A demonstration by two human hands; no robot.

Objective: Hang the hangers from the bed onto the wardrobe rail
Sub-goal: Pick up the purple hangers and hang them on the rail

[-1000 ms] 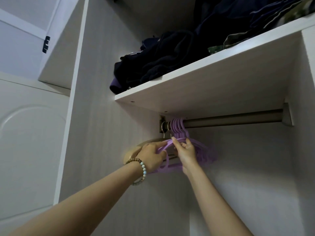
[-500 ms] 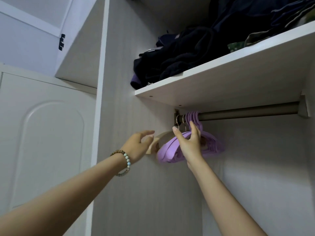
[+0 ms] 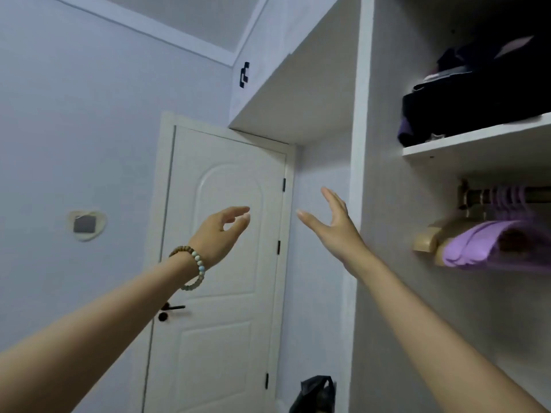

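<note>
A: Where are the hangers right now?

B: A bunch of purple plastic hangers [image 3: 477, 248] hangs at the left end of the wardrobe rail [image 3: 536, 194], hooks packed tight together. It is just beside a wooden hanger [image 3: 432, 236], which is nearest the wardrobe's side wall. All of it sits under the shelf [image 3: 477, 144] that carries a heap of dark clothes [image 3: 477, 96]. The bed is out of view, so I cannot tell whether more lie there.

A: And the hands?

B: Both are empty and well apart from the rail, raised in front of the white door [image 3: 220, 263]. The left hand [image 3: 222, 231], the one with the bead bracelet [image 3: 193, 269], has its fingers [image 3: 238, 211] loosely curled, thumb near the forefinger, nothing between them. The right hand [image 3: 334, 228] has its fingers [image 3: 331, 198] straight and spread, palm bare.

A: How would you take up another bunch?

B: I'd judge these to be light, stiff, thin plastic, smooth enough to slide against each other. Gather the hooks in one hand so they line up, and steady the shoulders or lower bars with the other. Held by the bars alone, the hooks would probably fan out and miss the rail.

A: Any risk?

B: Thin hooks may snap if forced. The rail's left end is crowded, so the bare stretch to the right looks easier.
</note>
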